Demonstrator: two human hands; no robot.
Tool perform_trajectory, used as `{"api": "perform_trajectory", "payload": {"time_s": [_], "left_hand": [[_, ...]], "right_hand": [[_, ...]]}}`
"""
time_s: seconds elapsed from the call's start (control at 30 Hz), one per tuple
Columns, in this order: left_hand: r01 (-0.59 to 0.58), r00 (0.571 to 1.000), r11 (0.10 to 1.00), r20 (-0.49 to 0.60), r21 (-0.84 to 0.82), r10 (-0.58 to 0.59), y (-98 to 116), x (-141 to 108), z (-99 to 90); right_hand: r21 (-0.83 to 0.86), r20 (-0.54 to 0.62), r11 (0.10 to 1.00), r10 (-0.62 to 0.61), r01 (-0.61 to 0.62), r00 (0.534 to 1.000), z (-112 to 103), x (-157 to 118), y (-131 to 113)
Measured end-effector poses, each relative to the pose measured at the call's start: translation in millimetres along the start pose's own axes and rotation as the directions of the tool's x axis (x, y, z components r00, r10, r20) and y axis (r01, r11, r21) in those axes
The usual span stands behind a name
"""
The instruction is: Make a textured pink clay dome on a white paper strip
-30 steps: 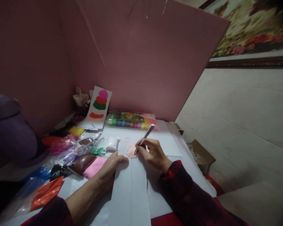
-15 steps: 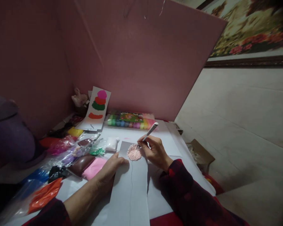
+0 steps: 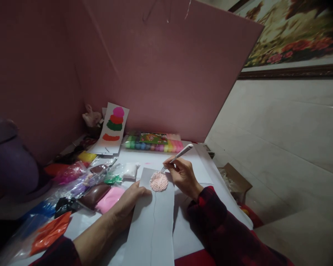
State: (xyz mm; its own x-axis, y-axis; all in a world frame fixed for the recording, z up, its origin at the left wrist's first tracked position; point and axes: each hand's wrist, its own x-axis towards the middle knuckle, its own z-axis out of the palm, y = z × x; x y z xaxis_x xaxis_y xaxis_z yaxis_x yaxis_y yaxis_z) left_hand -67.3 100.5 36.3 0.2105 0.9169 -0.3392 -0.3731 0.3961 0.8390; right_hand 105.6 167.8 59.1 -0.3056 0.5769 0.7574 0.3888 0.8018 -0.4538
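A fork [image 3: 180, 154] with a pale, patterned handle is gripped in my right hand [image 3: 182, 175], tines pointing down. Its tips are at the upper edge of a round pink clay disc [image 3: 159, 181], whose surface is covered in fine ridges. The disc lies near the top of a long white paper strip [image 3: 152, 225], where a thin wavy line runs down below it. My left hand [image 3: 134, 199] holds the strip by its left edge, thumb on top; its other fingers are hidden underneath.
Bags of coloured clay, among them a pink bag [image 3: 110, 199] and an orange bag [image 3: 51, 233], lie to the left. A pack of clay [image 3: 154, 142] sits at the back, beside a painted card [image 3: 115, 125]. A purple bin-like container [image 3: 12, 162] stands far left. An open cardboard box [image 3: 235, 181] is at the right.
The fork has lifted from the disc's middle to its upper edge, its handle tilting further right. My left hand still holds the strip. The view has shifted slightly.
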Motion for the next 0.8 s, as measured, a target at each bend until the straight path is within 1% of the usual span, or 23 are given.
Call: {"api": "perform_trajectory", "payload": {"time_s": [0.1,0.3,0.4,0.5,0.63,0.8], "left_hand": [[-0.008,1.0,1.0,-0.002,-0.015,0.008,0,1,-0.4],[-0.01,1.0,1.0,-0.015,-0.024,0.009,3,-1,0.5],[-0.011,1.0,1.0,-0.011,-0.029,0.01,3,-2,-0.1],[-0.01,1.0,1.0,-0.009,-0.019,0.009,2,-1,-1.0],[-0.013,1.0,1.0,0.006,-0.021,0.014,2,0,-1.0],[-0.026,0.999,0.999,-0.021,-0.038,0.025,2,-1,0.4]], "right_hand": [[0.031,-0.017,0.997,0.067,-0.066,0.998,-2,1,-5],[0.035,0.14,0.997,0.063,-0.069,0.988,-2,1,-11],[0.032,0.182,0.996,0.074,-0.082,0.981,0,-1,-11],[0.031,0.197,0.995,0.088,-0.096,0.976,0,-2,-10],[0.014,0.21,0.997,0.076,-0.081,0.975,0,-3,-8],[-0.015,0.18,0.997,0.076,-0.074,0.981,1,-2,-4]]}}
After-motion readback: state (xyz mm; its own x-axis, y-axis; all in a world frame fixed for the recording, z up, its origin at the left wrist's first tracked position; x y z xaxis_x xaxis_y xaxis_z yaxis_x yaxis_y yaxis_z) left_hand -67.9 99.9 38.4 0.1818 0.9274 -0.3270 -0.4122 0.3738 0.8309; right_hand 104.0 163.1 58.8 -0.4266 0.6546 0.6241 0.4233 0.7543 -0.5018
